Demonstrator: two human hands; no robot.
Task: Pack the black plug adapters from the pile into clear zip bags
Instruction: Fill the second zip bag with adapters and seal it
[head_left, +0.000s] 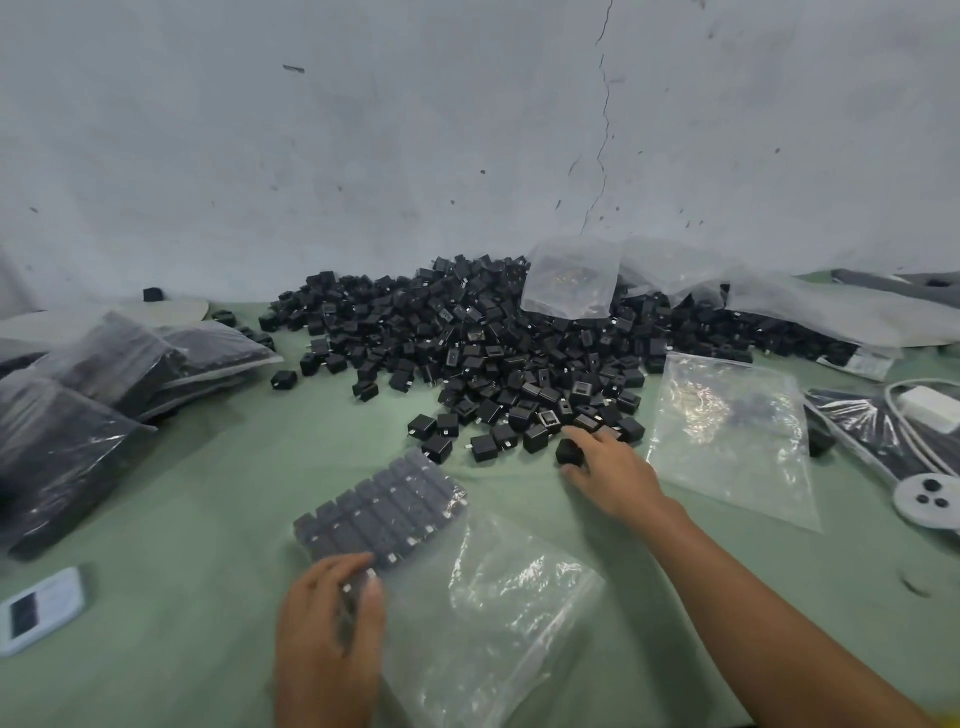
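Note:
A big pile of black plug adapters (498, 343) spreads across the green table (218, 467) against the wall. In front of me lies a clear zip bag (478, 603) with rows of adapters (384, 512) packed in its far end. My left hand (330, 618) presses on the near end of those rows, fingers curled over the bag. At the pile's front edge my right hand (610, 470) pinches one loose black adapter (570, 451) between thumb and forefinger.
Filled bags of adapters (78, 415) are stacked at the left. An empty zip bag (727, 436) lies to the right, more plastic bags (571, 275) behind the pile. A phone (39, 608) sits near left, a white charger and cable (930, 410) at right.

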